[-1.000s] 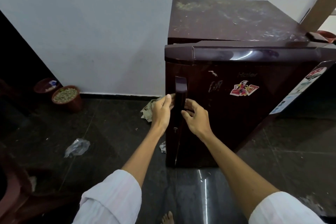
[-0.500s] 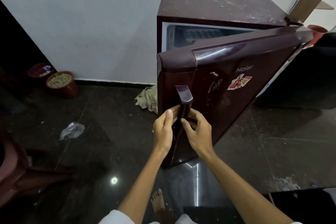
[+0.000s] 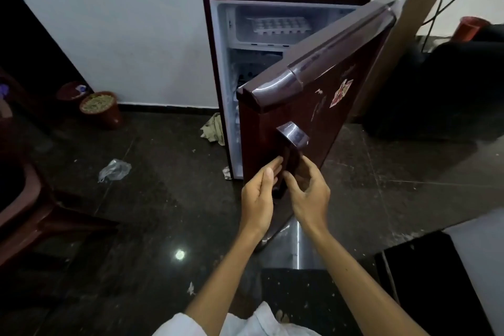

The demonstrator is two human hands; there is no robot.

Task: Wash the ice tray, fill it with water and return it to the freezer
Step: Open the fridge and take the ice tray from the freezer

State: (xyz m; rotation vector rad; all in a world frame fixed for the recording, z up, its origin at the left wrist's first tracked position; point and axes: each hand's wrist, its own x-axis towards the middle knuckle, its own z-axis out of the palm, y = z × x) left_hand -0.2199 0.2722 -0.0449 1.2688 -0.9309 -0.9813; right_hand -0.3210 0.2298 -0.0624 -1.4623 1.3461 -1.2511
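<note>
Your left hand [image 3: 257, 199] and right hand [image 3: 309, 194] curl loosely around the door handle [image 3: 290, 150]. Swing the door wide, then lift the ice tray [image 3: 279, 26] out level.

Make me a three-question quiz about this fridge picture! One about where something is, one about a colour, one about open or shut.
1. Where is the ice tray?
A. on the floor
B. in the top compartment of the fridge
C. on top of the fridge

2. What colour is the fridge door?
A. dark maroon
B. white
C. green

3. How does the door stand?
A. shut
B. taken off
C. swung partly open

Answers:
1 B, the pale tray lies in the compartment at the very top.
2 A, its glossy front is deep reddish brown.
3 C, the inside shows, and the left hand and right hand are at the handle.
</note>
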